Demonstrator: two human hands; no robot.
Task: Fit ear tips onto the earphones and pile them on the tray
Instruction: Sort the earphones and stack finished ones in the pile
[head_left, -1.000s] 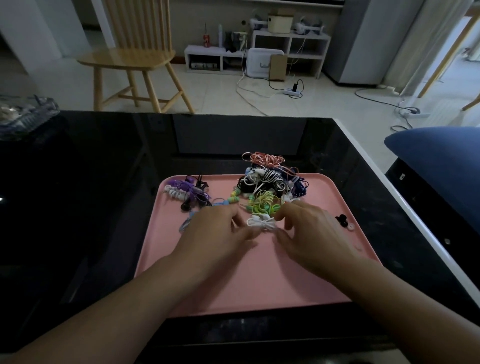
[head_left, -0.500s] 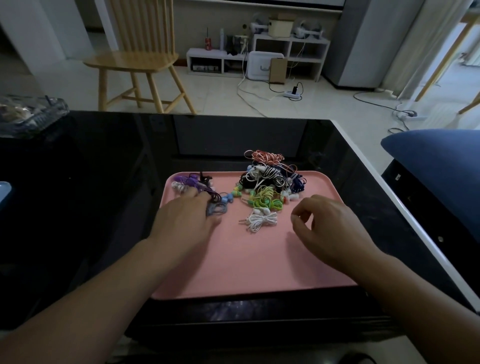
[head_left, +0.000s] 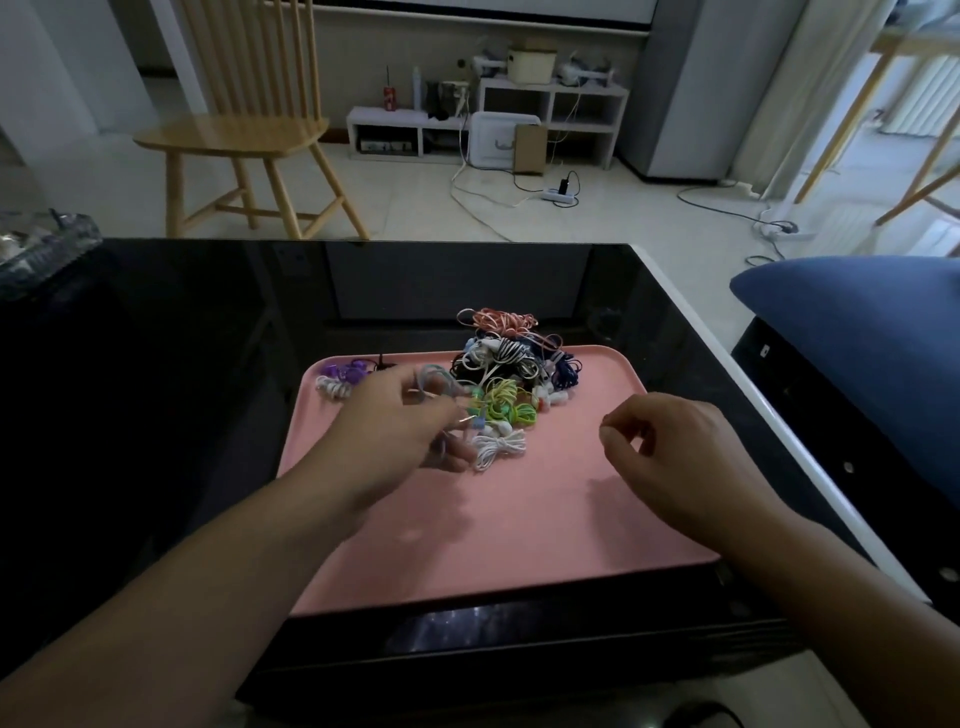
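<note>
On the pink tray (head_left: 519, 525), the left hand (head_left: 395, 431) pinches a pale blue earphone bundle (head_left: 434, 387), its cord looping above and below the curled fingers. The white earphone bundle (head_left: 498, 447) lies just right of those fingers. The right hand (head_left: 670, 447) hovers, fingers loosely curled, holding nothing, right of the earphone pile (head_left: 506, 364).
</note>
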